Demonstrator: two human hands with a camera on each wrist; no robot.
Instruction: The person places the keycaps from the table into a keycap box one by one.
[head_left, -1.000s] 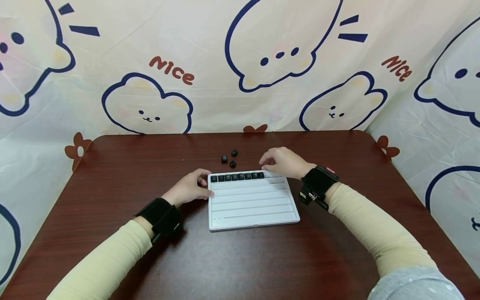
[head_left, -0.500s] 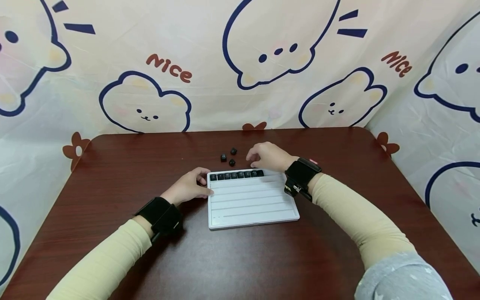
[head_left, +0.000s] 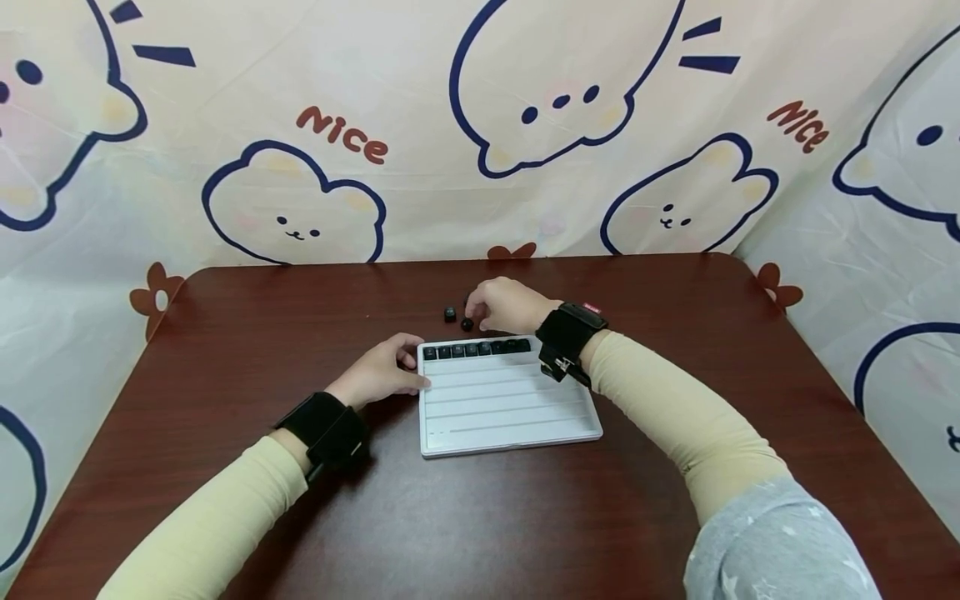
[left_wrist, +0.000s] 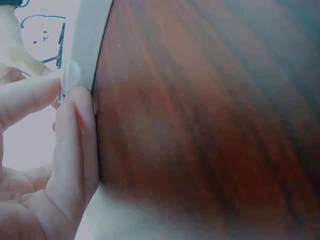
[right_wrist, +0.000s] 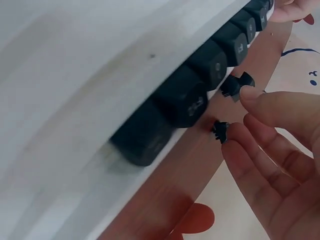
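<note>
A white ridged tray lies flat on the table, a row of black keycaps along its far edge. My left hand grips its left edge; in the left wrist view, the thumb and fingers pinch the tray's rim. Beyond the far edge, my right hand reaches over loose black keycaps. One keycap stands left of the fingers, and another is right at the fingertips. The right wrist view shows the thumb and fingers spread apart, fingertips at a loose keycap.
The brown wooden table runs under everything. Behind it hangs a pale cloth with cartoon outlines. Black bands are strapped on the left wrist and right wrist.
My right hand has moved left from the tray's far right corner to the loose keycaps, now covering part of them. The left hand stays on the tray's left edge.
</note>
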